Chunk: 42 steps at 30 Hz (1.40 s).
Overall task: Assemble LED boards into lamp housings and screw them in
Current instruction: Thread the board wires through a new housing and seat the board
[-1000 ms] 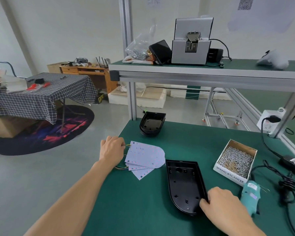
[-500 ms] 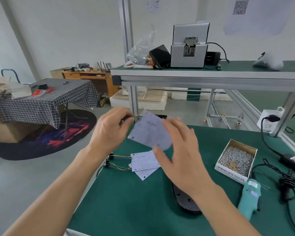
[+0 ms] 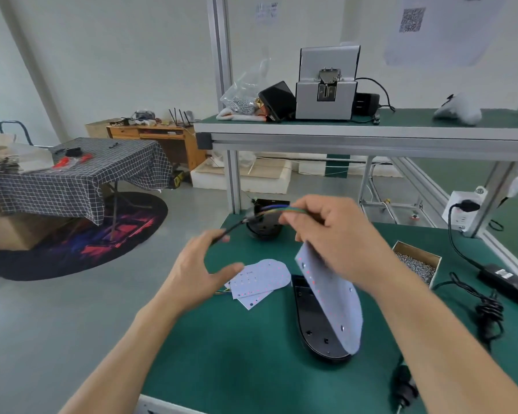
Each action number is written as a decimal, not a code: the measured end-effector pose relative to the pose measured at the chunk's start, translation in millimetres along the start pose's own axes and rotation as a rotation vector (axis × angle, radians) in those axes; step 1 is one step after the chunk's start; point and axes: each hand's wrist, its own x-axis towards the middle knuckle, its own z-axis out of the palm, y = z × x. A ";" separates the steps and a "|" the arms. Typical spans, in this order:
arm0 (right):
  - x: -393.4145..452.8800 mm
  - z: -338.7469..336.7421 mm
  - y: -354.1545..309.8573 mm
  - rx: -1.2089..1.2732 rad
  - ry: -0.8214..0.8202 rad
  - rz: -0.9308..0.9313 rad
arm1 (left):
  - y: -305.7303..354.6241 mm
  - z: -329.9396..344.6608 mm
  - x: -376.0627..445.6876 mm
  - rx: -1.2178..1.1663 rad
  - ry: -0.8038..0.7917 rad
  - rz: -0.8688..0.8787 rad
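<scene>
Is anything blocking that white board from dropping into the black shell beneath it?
Nothing visible. The LED board tilts over the open black housing, held by the right hand; its wire bundle runs away toward the left hand.

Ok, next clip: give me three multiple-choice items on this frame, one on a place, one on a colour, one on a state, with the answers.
1. Where is the box of screws?
A. upper shelf
B. bench, right of the lamp housing
C. floor

2. What colour is the bench mat?
A. green
B. grey
C. blue

3. What is the right hand doing?
A. resting flat
B. gripping the screwdriver
C. holding the LED board by its wires

Answers:
1 B, the box sits on the mat beyond the housing's right side.
2 A, the mat is plainly green.
3 C, fingers pinch the coloured wires while the board hangs over the housing.
</scene>
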 end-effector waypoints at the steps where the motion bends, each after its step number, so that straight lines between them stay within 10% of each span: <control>1: -3.6 -5.2 -4.4 0.113 0.019 0.000 | -18.3 11.2 -2.4 0.064 0.013 -0.066; 11: -39.4 -71.0 -16.0 0.863 0.178 -0.044 | -125.7 -5.4 11.0 0.274 0.281 -0.618; 21: -39.2 -26.8 50.5 0.547 0.079 0.437 | 47.9 29.1 38.6 -0.053 -0.084 -0.246; 26: -31.0 -12.0 74.8 0.366 -0.037 0.482 | 126.5 87.2 30.2 0.330 -0.313 0.037; 29: -28.3 -16.1 84.2 0.249 0.109 0.483 | 141.6 111.2 23.4 0.539 -0.388 0.173; 33: -33.2 -20.0 111.0 0.180 0.358 0.473 | 127.2 117.2 13.9 0.259 -0.382 0.203; 38: -28.9 -22.5 116.6 0.211 0.304 0.573 | 73.2 126.1 4.8 0.151 -0.159 -0.264; 42: -26.0 -22.9 121.7 0.053 0.302 0.567 | 50.7 147.2 -4.7 0.012 -0.323 -0.523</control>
